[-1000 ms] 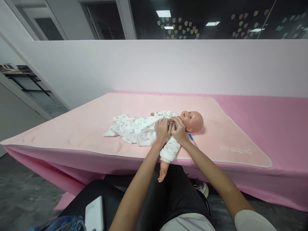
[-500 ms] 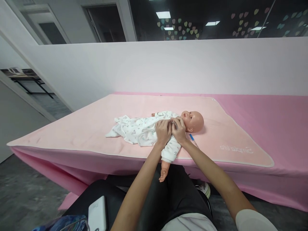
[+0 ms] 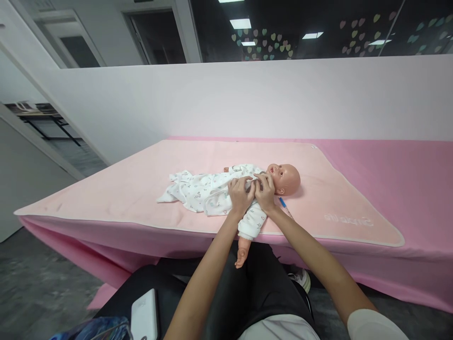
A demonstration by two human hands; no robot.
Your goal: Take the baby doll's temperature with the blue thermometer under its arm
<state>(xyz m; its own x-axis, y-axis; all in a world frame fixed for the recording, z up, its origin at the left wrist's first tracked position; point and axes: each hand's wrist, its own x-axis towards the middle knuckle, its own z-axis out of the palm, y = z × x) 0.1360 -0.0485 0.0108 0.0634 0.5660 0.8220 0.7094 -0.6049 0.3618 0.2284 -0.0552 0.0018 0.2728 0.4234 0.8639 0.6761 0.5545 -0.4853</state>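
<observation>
A bald baby doll (image 3: 287,180) lies on its back, head to the right, in a white baby gown (image 3: 198,191) with a small print. Its near arm (image 3: 243,250) hangs over the table's front edge. Over the upper chest, my left hand (image 3: 241,194) and my right hand (image 3: 264,192) are close together, fingers bent and pinching the gown's front near the neck. The exact bit of cloth between the fingertips is hard to make out. Beside my right wrist lies a thin stick with a blue end (image 3: 282,202), partly hidden by the forearm.
A pale pink mat (image 3: 134,189) with a white edge covers much of the table. Under it hangs a pink tablecloth (image 3: 417,208). A white wall (image 3: 247,99) stands behind. At my lower left is a white power-bank-like device (image 3: 144,315) with a cable.
My fingertips have parted slightly at the gown's front, and my right fingers have shifted a little. The doll lies as before; the view has moved very slightly.
</observation>
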